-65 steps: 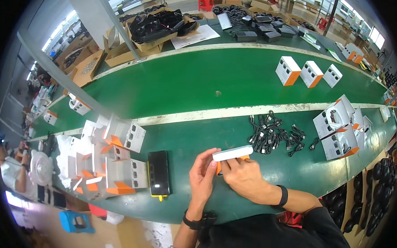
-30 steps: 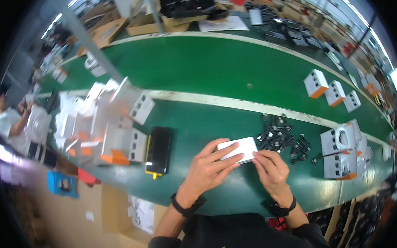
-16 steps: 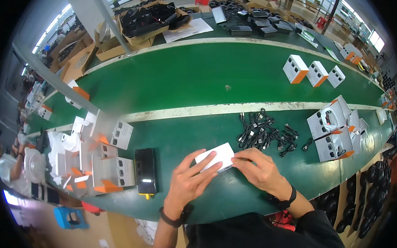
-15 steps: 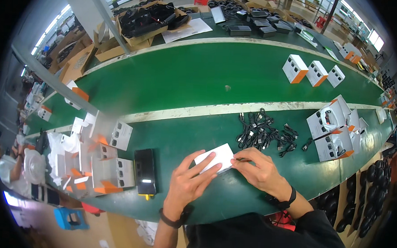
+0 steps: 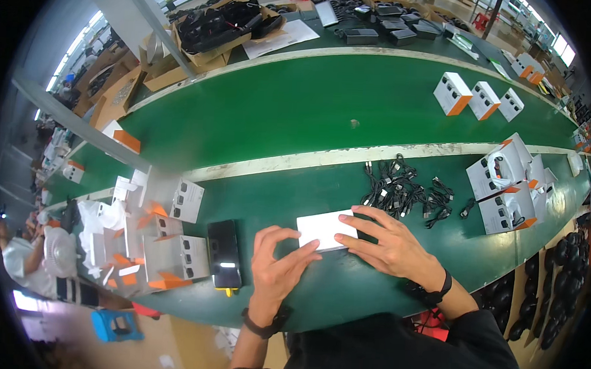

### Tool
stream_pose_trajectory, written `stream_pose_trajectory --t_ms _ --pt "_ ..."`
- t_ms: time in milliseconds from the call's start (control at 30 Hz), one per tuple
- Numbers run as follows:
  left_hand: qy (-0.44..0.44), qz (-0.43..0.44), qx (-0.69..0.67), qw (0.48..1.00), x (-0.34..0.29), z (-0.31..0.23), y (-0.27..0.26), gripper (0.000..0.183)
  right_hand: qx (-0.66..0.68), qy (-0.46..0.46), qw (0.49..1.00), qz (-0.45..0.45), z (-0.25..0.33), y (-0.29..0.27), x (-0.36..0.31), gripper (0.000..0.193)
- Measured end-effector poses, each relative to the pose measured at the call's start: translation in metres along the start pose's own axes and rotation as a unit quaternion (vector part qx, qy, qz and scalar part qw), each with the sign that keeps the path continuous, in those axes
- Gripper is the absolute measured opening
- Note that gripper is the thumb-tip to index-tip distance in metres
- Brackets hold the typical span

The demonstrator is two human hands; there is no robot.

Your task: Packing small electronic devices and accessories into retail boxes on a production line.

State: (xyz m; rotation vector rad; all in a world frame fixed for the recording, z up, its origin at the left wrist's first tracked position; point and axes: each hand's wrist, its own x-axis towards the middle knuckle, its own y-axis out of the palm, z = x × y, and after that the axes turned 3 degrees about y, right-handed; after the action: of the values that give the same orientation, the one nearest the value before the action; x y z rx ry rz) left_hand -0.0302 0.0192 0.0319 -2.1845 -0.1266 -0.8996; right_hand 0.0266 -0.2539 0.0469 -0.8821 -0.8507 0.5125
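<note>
A small plain white box [image 5: 321, 229] lies level just above or on the green bench in front of me; I cannot tell whether it touches the surface. My left hand [image 5: 275, 266] grips its left end and near edge between thumb and fingers. On the right end, my right hand [image 5: 393, 247] has its fingers over the top and far edge. Both hands are closed about the box. Just beyond my right hand lies a heap of black cables [image 5: 397, 186]. Left of my left hand is a black handheld device [image 5: 224, 254] with a yellow end.
Open white-and-orange cartons [image 5: 193, 258] crowd the left side, and more open cartons [image 5: 505, 217] stand at the right. Past a pale rail [image 5: 296, 159] runs a green belt carrying white-and-orange boxes [image 5: 452, 94]. A grey post [image 5: 80, 122] crosses the left. A co-worker [image 5: 25, 258] is at far left.
The white box has turned from tilted to nearly level. My right fingers have gone from pinching its right end to spreading over its top. The whole view has shifted slightly.
</note>
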Motion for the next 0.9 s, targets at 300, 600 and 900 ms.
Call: stream_pose_trajectory --t_ms 300,600,900 --pt "-0.08 -0.074 0.005 0.994 -0.009 -0.012 0.01 0.05 -0.001 -0.011 1.0 0.011 0.003 0.001 0.008 0.064" --pt "-0.023 -0.037 0.063 0.997 -0.005 -0.004 0.004 0.042 -0.002 0.012 0.998 0.064 0.012 -0.004 0.009 0.061" --pt "-0.075 0.019 -0.018 0.997 -0.007 0.002 0.005 0.03 0.166 0.019 0.986 0.008 -0.008 0.024 0.001 0.048"
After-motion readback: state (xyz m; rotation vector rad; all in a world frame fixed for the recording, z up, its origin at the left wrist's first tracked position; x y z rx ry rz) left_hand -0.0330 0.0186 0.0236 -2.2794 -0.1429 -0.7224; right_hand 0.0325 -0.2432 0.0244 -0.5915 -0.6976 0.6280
